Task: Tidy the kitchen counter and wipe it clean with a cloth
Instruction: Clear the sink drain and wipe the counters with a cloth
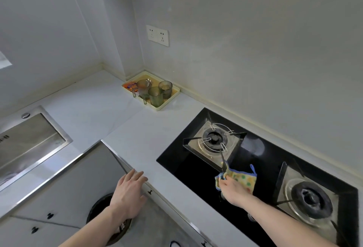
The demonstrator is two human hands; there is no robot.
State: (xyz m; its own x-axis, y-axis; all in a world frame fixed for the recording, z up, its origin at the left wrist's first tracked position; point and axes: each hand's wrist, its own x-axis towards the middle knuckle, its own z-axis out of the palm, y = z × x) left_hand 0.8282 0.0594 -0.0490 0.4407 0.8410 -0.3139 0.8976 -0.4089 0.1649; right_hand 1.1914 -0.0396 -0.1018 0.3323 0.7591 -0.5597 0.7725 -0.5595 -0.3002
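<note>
My right hand [233, 188] presses a yellow cloth [242, 179] with green and orange dots and a blue edge onto the black glass hob [188, 168], between its two burners. My left hand [128, 193] rests flat with fingers spread on the front metal edge of the white counter [121, 121], holding nothing. A cream tray [169, 99] at the back corner holds three tinted glass cups [156, 96] and an orange packet [130, 85].
The left gas burner [214, 140] and the right burner [310, 199] stand on steel plates in the hob. A steel sink [29, 144] lies at the left. A wall socket [157, 35] is above the tray. A dark bin [104, 217] stands on the floor below.
</note>
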